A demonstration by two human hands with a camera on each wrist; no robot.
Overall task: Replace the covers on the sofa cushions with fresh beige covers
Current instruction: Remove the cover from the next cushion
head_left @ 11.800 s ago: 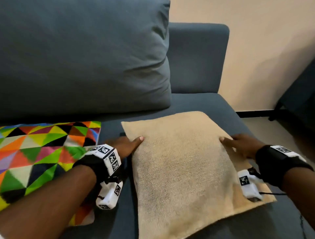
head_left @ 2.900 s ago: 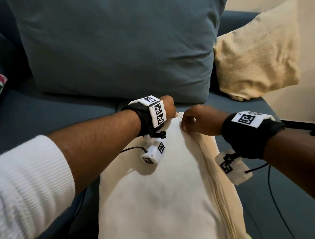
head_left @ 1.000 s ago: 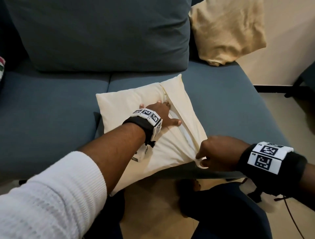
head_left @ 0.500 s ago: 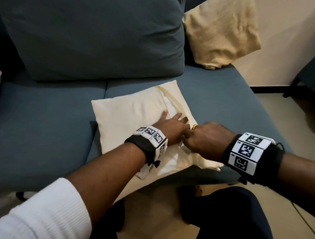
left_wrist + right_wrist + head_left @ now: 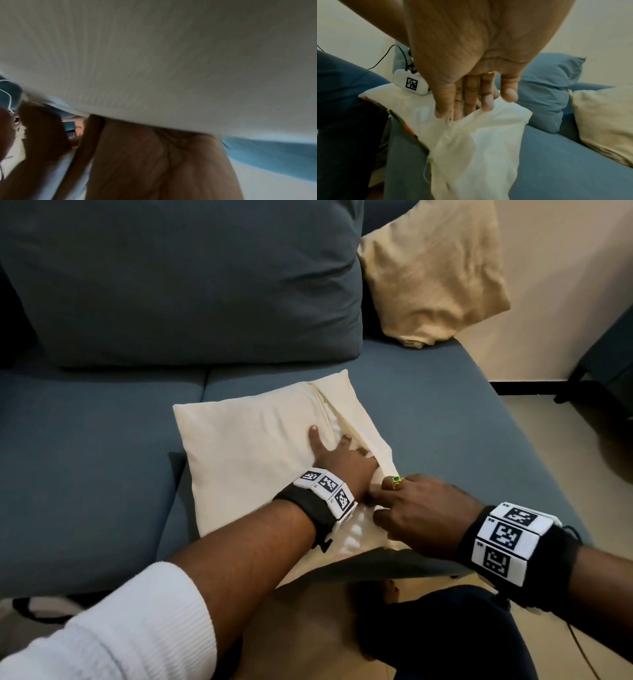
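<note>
Currently mid-step on the cream cushion (image 5: 246, 446), lying flat on the sofa seat (image 5: 85, 440) near its front edge, one corner hanging past the edge. Zip opening (image 5: 329, 419) runs along its right side, partly gaping. Left hand (image 5: 342, 460) spread flat on top, fingers straight, pressing down just beside the opening; probably pinning the filling and keeping the fabric taut so the zip can run. Not gripping anything. Right hand (image 5: 421, 508) at the near end of the opening, touching the left wrist area. Fingertips (image 5: 488, 104) narrowed onto the cover's edge fabric with a small tab showing by the thumb in the right wrist view; looks like the zip pull (image 5: 449, 119), pinched. Exact hold partly hidden by the hand itself.

Judging by this: closing the cover, zip not yet shut along its far stretch.

Around: big blue back cushion (image 5: 191, 278) standing against the backrest, well apart. Tan cushion (image 5: 431, 268) propped in the right corner, already covered, looks finished. Patterned fabric (image 5: 406, 125) peeking under the cream cushion's near edge in the right wrist view, likely an old cover. Own knee (image 5: 445, 628) right below the overhanging corner.

In the way: left wrist and its camera sitting close to the zip line, so little room for the right hand; loose fabric by the opening could snag.
</note>
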